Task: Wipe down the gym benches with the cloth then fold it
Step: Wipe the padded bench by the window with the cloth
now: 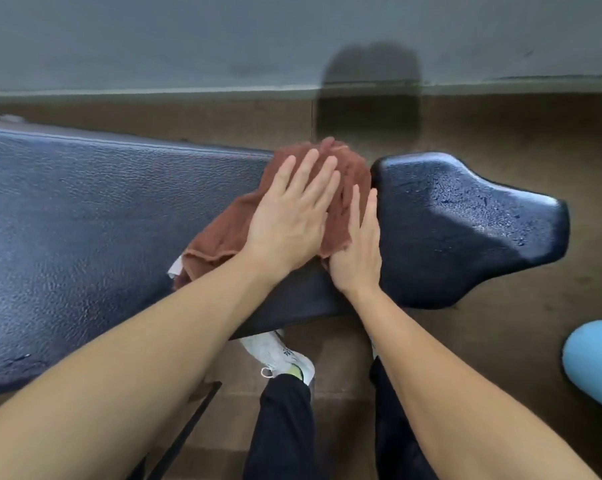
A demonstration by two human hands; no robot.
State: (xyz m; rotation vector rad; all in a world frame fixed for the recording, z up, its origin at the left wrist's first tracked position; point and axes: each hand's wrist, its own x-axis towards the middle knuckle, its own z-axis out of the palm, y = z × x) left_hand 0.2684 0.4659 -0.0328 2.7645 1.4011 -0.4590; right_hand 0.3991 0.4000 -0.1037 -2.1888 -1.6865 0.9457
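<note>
A brown cloth (pixel 223 233) lies bunched on the right end of a long dark-blue padded gym bench (pixel 84 220). My left hand (pixel 289 220) presses flat on top of the cloth, fingers spread and pointing away from me. My right hand (pixel 356 251) lies flat beside it, its fingers on the cloth's right edge and its palm on the bench, right at the gap to the separate seat pad (pixel 465 223). The seat pad glistens with wet droplets. A white tag shows at the cloth's near left corner.
A grey wall (pixel 188 39) runs close behind the bench, with brown floor (pixel 500 341) around it. A light-blue cylinder (pixel 594 362) lies at the right edge. My white shoe (pixel 278 355) and dark trouser legs stand below the bench, beside a black frame bar (pixel 188 431).
</note>
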